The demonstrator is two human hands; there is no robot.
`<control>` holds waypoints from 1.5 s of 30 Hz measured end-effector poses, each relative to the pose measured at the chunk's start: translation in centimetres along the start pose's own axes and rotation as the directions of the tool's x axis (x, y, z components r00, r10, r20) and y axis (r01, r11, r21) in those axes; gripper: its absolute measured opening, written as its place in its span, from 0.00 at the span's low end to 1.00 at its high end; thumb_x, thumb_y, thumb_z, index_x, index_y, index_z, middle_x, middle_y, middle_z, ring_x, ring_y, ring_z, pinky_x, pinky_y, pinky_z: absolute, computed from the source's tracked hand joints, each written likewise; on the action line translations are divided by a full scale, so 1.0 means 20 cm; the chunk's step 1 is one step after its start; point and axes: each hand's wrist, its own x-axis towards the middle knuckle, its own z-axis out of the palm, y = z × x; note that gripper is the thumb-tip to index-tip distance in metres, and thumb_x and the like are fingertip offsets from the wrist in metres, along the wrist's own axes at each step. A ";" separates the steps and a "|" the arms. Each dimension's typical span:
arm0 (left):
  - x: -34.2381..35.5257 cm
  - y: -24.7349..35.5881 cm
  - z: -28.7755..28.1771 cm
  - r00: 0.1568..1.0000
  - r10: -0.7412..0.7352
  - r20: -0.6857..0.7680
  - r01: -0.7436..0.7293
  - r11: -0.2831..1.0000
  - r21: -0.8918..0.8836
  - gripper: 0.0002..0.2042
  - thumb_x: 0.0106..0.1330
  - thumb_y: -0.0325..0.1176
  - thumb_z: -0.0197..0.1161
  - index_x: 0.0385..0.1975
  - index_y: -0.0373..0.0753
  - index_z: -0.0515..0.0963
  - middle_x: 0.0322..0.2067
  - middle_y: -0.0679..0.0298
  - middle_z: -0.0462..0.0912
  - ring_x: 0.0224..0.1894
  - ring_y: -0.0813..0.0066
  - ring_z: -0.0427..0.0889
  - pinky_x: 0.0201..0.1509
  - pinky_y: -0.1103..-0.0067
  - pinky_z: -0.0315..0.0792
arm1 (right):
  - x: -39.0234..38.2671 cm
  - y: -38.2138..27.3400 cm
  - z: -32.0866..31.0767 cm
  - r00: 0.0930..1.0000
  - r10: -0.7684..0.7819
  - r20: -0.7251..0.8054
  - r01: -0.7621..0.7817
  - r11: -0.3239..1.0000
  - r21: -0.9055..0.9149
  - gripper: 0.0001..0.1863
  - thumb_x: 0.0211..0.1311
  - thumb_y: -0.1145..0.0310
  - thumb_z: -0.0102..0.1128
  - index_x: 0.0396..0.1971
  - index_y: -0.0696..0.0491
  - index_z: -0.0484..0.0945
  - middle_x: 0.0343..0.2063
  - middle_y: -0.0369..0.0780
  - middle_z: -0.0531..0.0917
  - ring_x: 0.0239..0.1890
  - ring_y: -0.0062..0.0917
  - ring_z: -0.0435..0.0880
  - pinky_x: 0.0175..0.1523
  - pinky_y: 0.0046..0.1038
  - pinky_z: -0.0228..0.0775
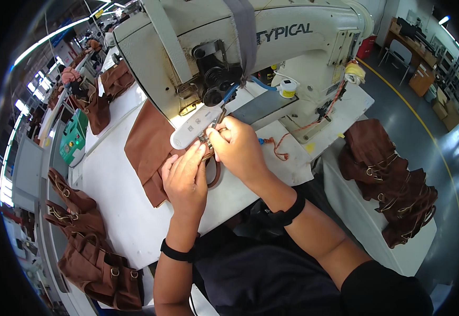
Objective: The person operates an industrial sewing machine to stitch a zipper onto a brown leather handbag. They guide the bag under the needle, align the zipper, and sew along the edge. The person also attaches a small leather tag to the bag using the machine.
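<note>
In the head view, a dark sleeve [385, 288] lies nearest the camera, at the lower right. Beyond it, both hands meet beneath the white sewing machine [292, 31], beside its pale rounded cover [193, 129]. The brown leather piece [149, 150] lies on the white desk [127, 226], mostly to the left of the hands and partly behind the machine's head; its visible long axis runs roughly away from the person. The left hand [186, 176] is nearer, fingers close together over its right edge; I cannot tell whether they grip. The right hand [237, 148] is narrow, thumb and fingers drawn together near the needle area, what they hold hidden. A brown strap [217, 176] curves between the hands, toward the person
</note>
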 end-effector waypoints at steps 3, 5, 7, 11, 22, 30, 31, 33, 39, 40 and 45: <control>0.01 -0.06 -0.04 0.999 -0.025 0.042 0.028 0.997 -0.078 0.12 0.67 0.25 0.67 0.48 0.42 0.87 0.50 0.64 0.90 0.50 0.71 0.87 0.61 0.69 0.71 | 0.03 -0.01 -0.01 0.998 -0.008 0.067 0.006 0.999 0.033 0.11 0.71 0.70 0.61 0.30 0.61 0.75 0.12 0.36 0.78 0.16 0.13 0.72 0.24 0.25 0.64; 0.02 -0.07 -0.04 0.997 -0.045 0.069 0.054 0.990 -0.129 0.11 0.67 0.25 0.67 0.48 0.43 0.87 0.49 0.64 0.90 0.50 0.72 0.87 0.61 0.69 0.71 | 0.03 0.01 -0.01 0.996 -0.074 0.055 0.078 0.994 -0.072 0.11 0.71 0.70 0.61 0.30 0.61 0.75 0.13 0.36 0.79 0.16 0.13 0.72 0.24 0.25 0.64; 0.03 -0.06 -0.04 0.995 -0.068 0.079 0.080 0.984 -0.162 0.11 0.67 0.25 0.67 0.48 0.43 0.88 0.48 0.64 0.90 0.50 0.72 0.87 0.60 0.69 0.71 | 0.02 0.00 -0.02 0.995 -0.088 0.046 0.092 0.991 -0.101 0.11 0.72 0.70 0.60 0.31 0.61 0.75 0.13 0.36 0.79 0.16 0.13 0.72 0.24 0.26 0.64; 0.01 -0.01 -0.02 1.000 0.010 0.025 -0.009 1.000 -0.026 0.12 0.66 0.24 0.68 0.48 0.41 0.87 0.48 0.62 0.90 0.48 0.70 0.88 0.58 0.70 0.73 | -0.02 0.01 -0.01 0.997 -0.070 0.023 0.070 0.997 -0.037 0.09 0.73 0.70 0.59 0.35 0.61 0.76 0.15 0.36 0.79 0.17 0.13 0.72 0.24 0.25 0.65; -0.02 0.03 0.01 0.997 0.038 0.065 -0.040 0.999 0.035 0.19 0.62 0.19 0.66 0.55 0.38 0.83 0.53 0.59 0.88 0.54 0.66 0.86 0.62 0.67 0.72 | -0.28 0.04 -0.16 0.882 0.331 0.336 -0.465 0.725 0.507 0.14 0.78 0.64 0.54 0.42 0.60 0.83 0.29 0.35 0.84 0.22 0.12 0.78 0.26 0.17 0.70; -0.04 0.01 -0.03 0.989 0.050 0.142 -0.066 0.992 0.107 0.24 0.61 0.17 0.63 0.60 0.38 0.80 0.58 0.60 0.85 0.60 0.68 0.83 0.66 0.65 0.68 | -0.22 0.08 -0.03 0.917 0.263 0.301 -0.385 0.780 0.492 0.14 0.73 0.62 0.63 0.31 0.56 0.82 0.21 0.33 0.82 0.19 0.11 0.75 0.24 0.17 0.64; -0.03 0.03 -0.03 0.989 0.044 0.141 -0.059 0.992 0.109 0.24 0.61 0.17 0.63 0.59 0.38 0.80 0.58 0.60 0.85 0.60 0.68 0.83 0.66 0.65 0.68 | -0.23 0.07 -0.02 0.919 0.281 0.277 -0.389 0.759 0.522 0.13 0.73 0.63 0.63 0.31 0.56 0.81 0.22 0.33 0.82 0.20 0.10 0.75 0.24 0.17 0.64; 0.00 0.07 -0.05 0.990 0.005 0.144 -0.018 0.996 0.085 0.20 0.61 0.15 0.62 0.54 0.36 0.82 0.54 0.58 0.87 0.56 0.63 0.85 0.63 0.68 0.71 | -0.24 0.03 -0.02 0.918 0.316 0.241 -0.397 0.709 0.583 0.12 0.72 0.65 0.64 0.30 0.57 0.81 0.22 0.33 0.82 0.20 0.10 0.74 0.25 0.16 0.65; 0.01 0.07 -0.07 0.989 -0.010 0.151 -0.006 0.994 0.107 0.22 0.57 0.15 0.62 0.53 0.39 0.84 0.53 0.60 0.88 0.55 0.70 0.86 0.59 0.74 0.68 | -0.23 0.04 -0.02 0.925 0.300 0.233 -0.379 0.708 0.596 0.08 0.71 0.69 0.65 0.31 0.55 0.80 0.22 0.33 0.83 0.19 0.09 0.73 0.25 0.15 0.63; 0.01 0.08 -0.08 0.988 -0.018 0.155 0.002 0.994 0.107 0.22 0.56 0.15 0.62 0.52 0.39 0.85 0.52 0.61 0.89 0.56 0.69 0.86 0.60 0.73 0.67 | -0.23 0.04 -0.02 0.924 0.303 0.232 -0.381 0.703 0.601 0.09 0.71 0.69 0.65 0.30 0.55 0.79 0.22 0.33 0.83 0.19 0.09 0.73 0.25 0.15 0.63; 0.02 0.09 -0.07 0.987 -0.040 0.154 0.021 0.992 0.122 0.22 0.56 0.16 0.63 0.51 0.39 0.85 0.49 0.61 0.89 0.56 0.63 0.85 0.61 0.70 0.67 | -0.22 0.05 -0.02 0.926 0.305 0.223 -0.377 0.714 0.590 0.09 0.70 0.70 0.66 0.28 0.55 0.79 0.20 0.32 0.82 0.20 0.07 0.73 0.24 0.15 0.62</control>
